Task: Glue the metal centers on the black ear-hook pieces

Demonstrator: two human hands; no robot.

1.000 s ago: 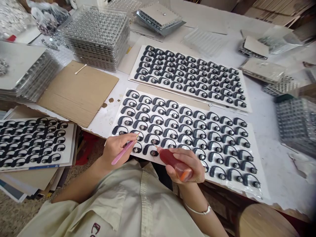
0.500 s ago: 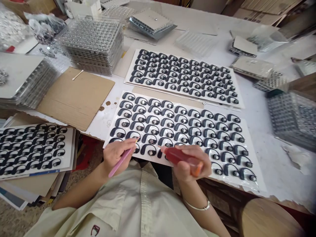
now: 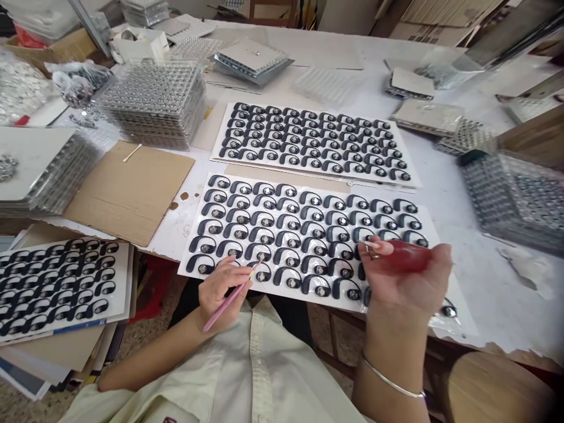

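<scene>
Pinched in my left hand point(image 3: 225, 289) is a thin pink pen-like tool point(image 3: 227, 305), its fine tip touching or just over a piece in the lower rows of the near white sheet point(image 3: 187, 265). Curved black pieces with round silvery centres, such as this black piece point(image 3: 318, 286), sit in rows on that sheet. My right hand point(image 3: 405, 279), palm turned up, grips a red squeeze bottle point(image 3: 408, 255) with a pale nozzle pointing left, above the sheet's right part. Several pieces beneath that hand are hidden.
Behind lies a second sheet of black pieces point(image 3: 308, 138). At left are a cardboard square point(image 3: 132, 194) with a cotton swab point(image 3: 132, 153), stacked clear trays point(image 3: 150, 106) and another sheet point(image 3: 57, 282) on a lower pile. More trays point(image 3: 515, 194) stand right, above a round stool point(image 3: 497, 388).
My right hand has moved right and turned palm up with the red bottle, away from the left hand. My left hand with the pink tool has shifted slightly right. The camera view has tilted up.
</scene>
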